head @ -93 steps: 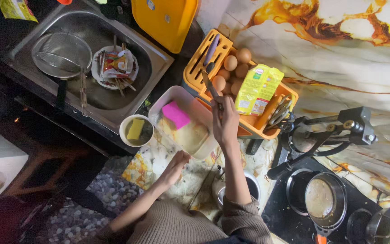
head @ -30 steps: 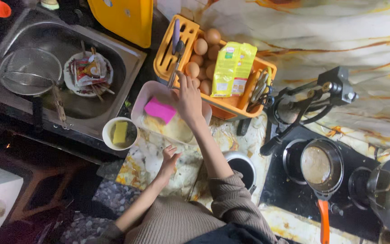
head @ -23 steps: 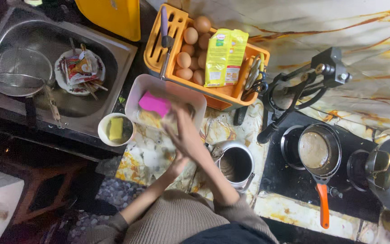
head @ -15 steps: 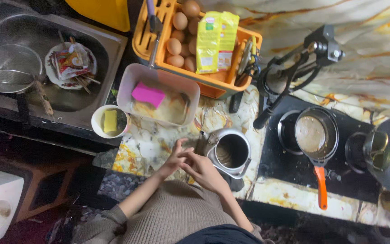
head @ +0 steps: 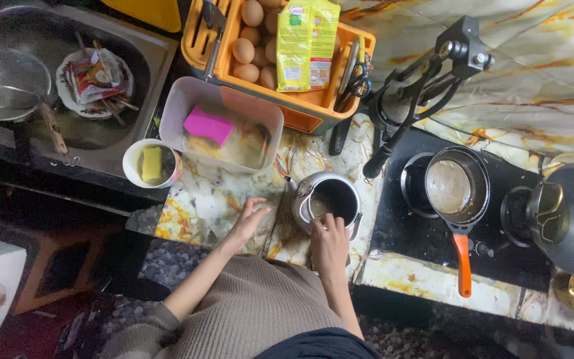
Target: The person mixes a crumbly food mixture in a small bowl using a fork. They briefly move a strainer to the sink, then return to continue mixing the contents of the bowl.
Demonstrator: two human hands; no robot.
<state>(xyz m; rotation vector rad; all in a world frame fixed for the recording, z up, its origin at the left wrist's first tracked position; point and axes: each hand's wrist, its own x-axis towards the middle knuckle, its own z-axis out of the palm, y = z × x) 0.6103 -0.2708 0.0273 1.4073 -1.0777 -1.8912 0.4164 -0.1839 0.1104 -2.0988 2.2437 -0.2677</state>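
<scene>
My right hand (head: 330, 240) is at the near rim of a steel pot (head: 327, 197) on the marble counter, fingers curled against the rim. Whether it holds anything is hidden. My left hand (head: 250, 217) rests flat on the counter (head: 200, 199) just left of the pot, fingers spread, holding nothing. Behind the pot an orange crate (head: 313, 113) holds several eggs (head: 244, 51), a yellow packet (head: 303, 40), a knife (head: 210, 30) and scissors (head: 357, 73).
A clear tub (head: 187, 100) with a pink sponge (head: 208, 125) and a white cup (head: 151, 163) stand left of the pot. The sink (head: 147, 60) holds a strainer (head: 4, 83) and a dirty plate (head: 94, 76). A saucepan with an orange handle (head: 458, 189) sits on the stove at right.
My right hand pulled back from the eggs in the crate to the steel pot. Both hands met in front of the pot, then the left hand settled on the counter.
</scene>
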